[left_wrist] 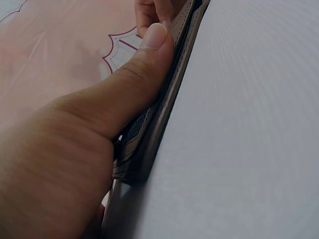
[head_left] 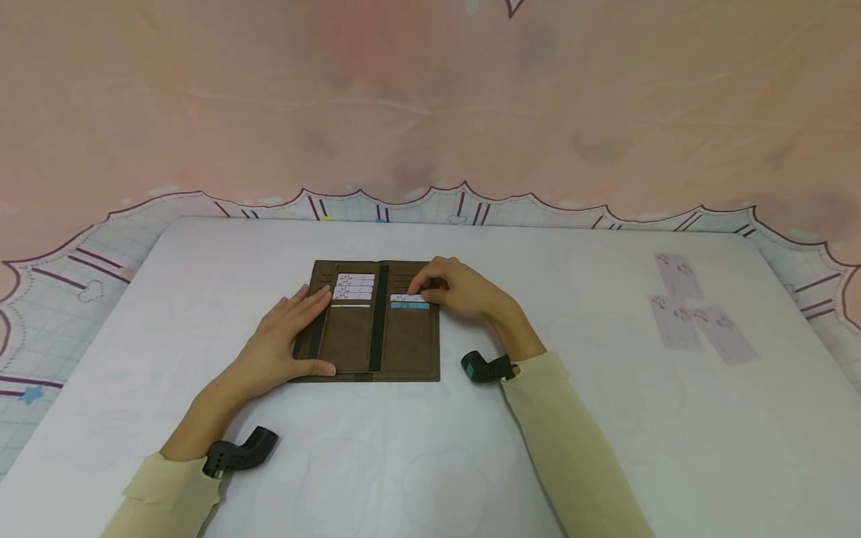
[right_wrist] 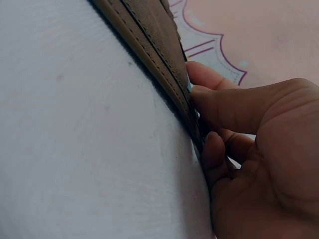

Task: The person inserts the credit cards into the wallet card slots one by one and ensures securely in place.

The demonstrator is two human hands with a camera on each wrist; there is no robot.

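Observation:
An open brown wallet (head_left: 412,344) lies flat with a dark strip down its middle. My left hand (head_left: 282,336) rests on its left side, fingers extended over the edge and thumb along the bottom; the left wrist view shows that thumb (left_wrist: 132,74) pressing the wallet's border. Several white cards with pink print (head_left: 354,287) stick out of the left panel's slots. On the right panel, my right hand (head_left: 464,288) pinches a white patterned card (head_left: 402,298) between thumb and fingertips, just above a blue card (head_left: 410,305) in its slot. My fingers partly cover the white card.
Several pale pink printed cards (head_left: 676,325) lie on the white table (head_left: 572,448) at the far right, edges overlapping or close together. A black wrist camera (head_left: 241,450) sits on my left wrist, another (head_left: 486,368) on my right. Patterned cloth (head_left: 430,112) hangs behind the table.

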